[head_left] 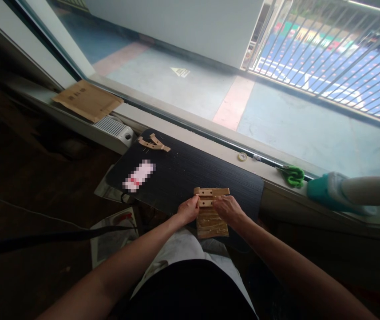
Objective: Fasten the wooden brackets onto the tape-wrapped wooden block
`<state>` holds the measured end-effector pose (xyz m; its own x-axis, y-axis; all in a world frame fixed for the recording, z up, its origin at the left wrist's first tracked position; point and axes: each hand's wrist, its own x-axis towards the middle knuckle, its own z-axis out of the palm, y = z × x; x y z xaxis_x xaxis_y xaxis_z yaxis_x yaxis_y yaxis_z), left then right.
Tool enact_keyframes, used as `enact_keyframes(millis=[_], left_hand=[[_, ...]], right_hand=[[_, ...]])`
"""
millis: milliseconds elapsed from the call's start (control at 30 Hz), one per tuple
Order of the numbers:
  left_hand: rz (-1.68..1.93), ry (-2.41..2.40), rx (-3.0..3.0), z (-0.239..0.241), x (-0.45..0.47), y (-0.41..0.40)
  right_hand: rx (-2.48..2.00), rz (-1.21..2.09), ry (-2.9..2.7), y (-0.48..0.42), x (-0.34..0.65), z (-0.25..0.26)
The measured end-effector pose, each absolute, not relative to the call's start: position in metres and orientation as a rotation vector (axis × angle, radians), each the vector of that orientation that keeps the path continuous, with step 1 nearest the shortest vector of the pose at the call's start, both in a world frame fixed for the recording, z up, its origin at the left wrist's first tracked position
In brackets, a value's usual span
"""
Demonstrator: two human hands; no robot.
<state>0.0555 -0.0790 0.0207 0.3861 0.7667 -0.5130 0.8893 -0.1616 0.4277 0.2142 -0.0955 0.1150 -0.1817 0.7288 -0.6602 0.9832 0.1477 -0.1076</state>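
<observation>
There are two hands here, and both hold one thing. The left hand (188,210) is pinched shut on the left end of a small wooden strip (206,203). The right hand (230,209) is pinched shut on its right end. So the strip sits right between the two hands, at the near edge of the black tabletop (176,175). One longer wooden strip (211,191) lies just behind it, nearly touching it, a bit farther from the person. There is one clear bag (211,223) under the hands. It hangs over the near edge of the tabletop toward the person's lap. The bag has light brown wooden parts in it, but they are too blurry to count. At the far left corner of the tabletop lie two more wooden pieces (153,143), and they touch and make a V shape. They are well apart from the hands. One white and red thing (139,176) lies on the left part of the tabletop, and it is too blurred to tell what it is. On the window ledge behind the tabletop there is one pair of green scissors (291,175) off to the right, and one small round roll (242,156) near it. One flat piece of cardboard (86,100) lies on the ledge far to the left.
</observation>
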Motion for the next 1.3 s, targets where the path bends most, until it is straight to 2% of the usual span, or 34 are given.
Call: enact_keyframes(millis=[400,833,1133,1300], left_hand=[[-0.212,1.416,1.941,0.021,0.057,-0.079],[-0.249,1.417,1.926,0.025,0.057,-0.078],[-0.222,1.418,1.934,0.022,0.057,-0.079],[-0.195,1.407,1.958,0.018,0.056,-0.079]], right_hand=[[1.959,-0.69,1.668,-0.097,0.219,0.099],[1.665,-0.739,1.969,-0.094,0.211,0.115],[1.938,-0.642,1.718,-0.098,0.217,0.103],[1.933,-0.625,1.743,-0.095,0.215,0.108]])
